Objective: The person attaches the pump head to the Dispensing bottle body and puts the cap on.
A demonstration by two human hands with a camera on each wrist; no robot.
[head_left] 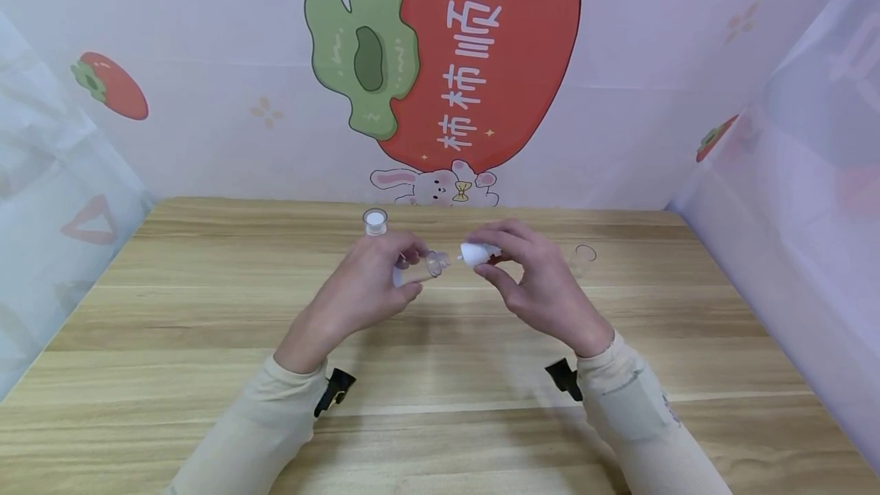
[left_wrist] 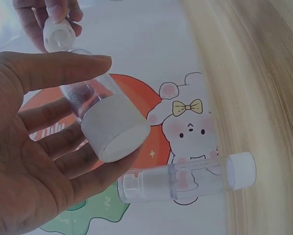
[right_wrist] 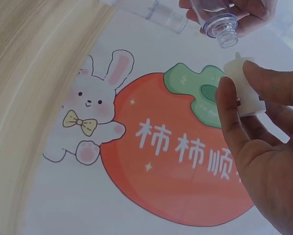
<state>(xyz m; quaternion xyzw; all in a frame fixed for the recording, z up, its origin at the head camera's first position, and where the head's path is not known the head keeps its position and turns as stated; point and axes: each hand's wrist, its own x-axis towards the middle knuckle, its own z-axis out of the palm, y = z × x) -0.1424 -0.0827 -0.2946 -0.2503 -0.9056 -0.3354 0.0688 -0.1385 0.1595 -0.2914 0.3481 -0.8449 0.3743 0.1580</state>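
Note:
My left hand (head_left: 367,277) grips a clear plastic bottle (head_left: 416,273) with a white base. The bottle is tilted, its threaded neck (right_wrist: 227,35) pointing to the right, towards the other hand. My right hand (head_left: 539,277) pinches a white pump head (head_left: 477,253) between thumb and fingers. From the pump head a short nub points at the bottle's mouth. In the right wrist view a small gap separates the pump head (right_wrist: 243,88) from the neck. Part of the bottle is covered by the left fingers in the head view.
A second clear bottle (left_wrist: 195,181) with a white end stands upright on the wooden table (head_left: 440,418), just behind the left hand. A clear cap (head_left: 584,254) is on the table beyond the right hand. A printed cloth wall (head_left: 206,143) rises at the table's back edge.

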